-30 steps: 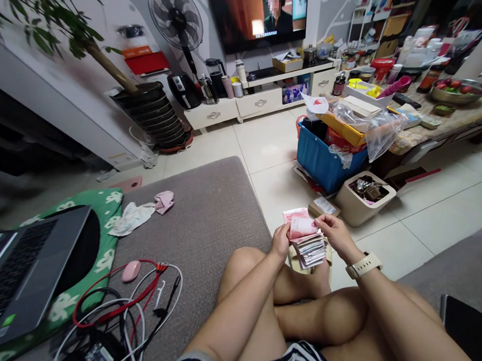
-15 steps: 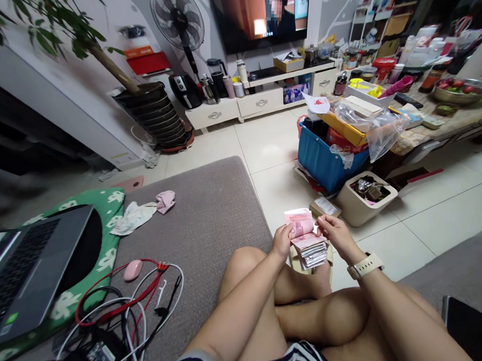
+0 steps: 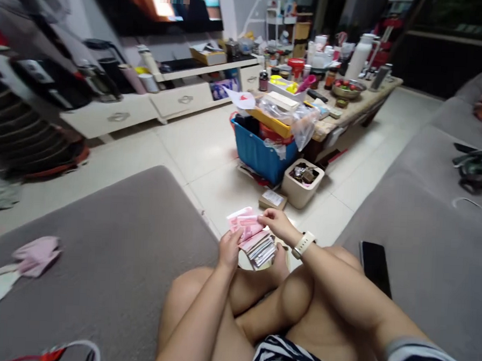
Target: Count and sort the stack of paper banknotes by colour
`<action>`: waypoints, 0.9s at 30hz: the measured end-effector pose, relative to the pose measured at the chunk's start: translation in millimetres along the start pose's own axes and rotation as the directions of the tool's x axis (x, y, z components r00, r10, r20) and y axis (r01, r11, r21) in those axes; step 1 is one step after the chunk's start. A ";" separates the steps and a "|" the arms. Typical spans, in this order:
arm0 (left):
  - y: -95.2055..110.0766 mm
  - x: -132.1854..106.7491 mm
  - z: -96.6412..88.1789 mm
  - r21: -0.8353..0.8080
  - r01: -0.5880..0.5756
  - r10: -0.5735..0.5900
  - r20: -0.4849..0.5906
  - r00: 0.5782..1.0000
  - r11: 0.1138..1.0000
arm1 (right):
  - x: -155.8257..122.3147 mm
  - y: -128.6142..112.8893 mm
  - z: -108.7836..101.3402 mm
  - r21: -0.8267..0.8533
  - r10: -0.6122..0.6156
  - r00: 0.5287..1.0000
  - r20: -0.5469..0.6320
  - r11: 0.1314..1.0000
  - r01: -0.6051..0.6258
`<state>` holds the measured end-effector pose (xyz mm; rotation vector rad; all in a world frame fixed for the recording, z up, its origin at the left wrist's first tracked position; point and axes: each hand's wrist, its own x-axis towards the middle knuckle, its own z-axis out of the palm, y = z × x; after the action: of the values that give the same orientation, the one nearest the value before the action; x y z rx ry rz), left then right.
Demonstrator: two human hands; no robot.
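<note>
My left hand (image 3: 229,249) is closed round the left side of a thick wad of banknotes (image 3: 263,249), held above my crossed legs. Its lower edges fan out in several layers. Pink banknotes (image 3: 244,224) stand lifted and bent back at the top of the wad. At their right edge, my right hand (image 3: 279,223) pinches a pink note between thumb and fingertips. A pale watch (image 3: 304,244) is on my right wrist. How many notes lie between my fingers I cannot tell.
A black phone (image 3: 376,268) lies on the grey sofa (image 3: 409,211) to my right. Ahead on the floor stand a small cardboard box (image 3: 273,199), a beige bin (image 3: 299,190) and a filled blue crate (image 3: 258,154). Beyond is a crowded table (image 3: 385,91). Pink cloth (image 3: 37,256) lies left.
My view has swung to the right, so the laptop has left the picture and the phone shows more fully. Both hands stay at the banknotes, the right still pinching at their upper right edge.
</note>
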<state>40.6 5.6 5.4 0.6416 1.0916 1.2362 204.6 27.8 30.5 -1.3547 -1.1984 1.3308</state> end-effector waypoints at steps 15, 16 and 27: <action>-0.2 -1.0 2.9 -0.012 0.030 -0.031 -0.031 0.999 0.999 | -4.7 -4.7 -0.8 0.003 0.035 0.999 0.021 0.999 -0.035; -1.2 -0.2 2.0 -0.016 0.026 -0.026 -0.036 0.999 1.000 | -4.8 -4.3 -0.8 0.004 0.029 0.999 0.023 1.000 -0.029; -19.0 8.2 -10.1 0.035 -0.090 0.094 -0.162 0.982 0.995 | -9.6 -3.1 -2.0 0.050 -0.003 0.998 0.055 0.999 0.000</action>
<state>39.0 6.8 -17.6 0.6257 1.2280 1.3746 206.8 18.8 35.2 -1.2894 -1.1950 1.3963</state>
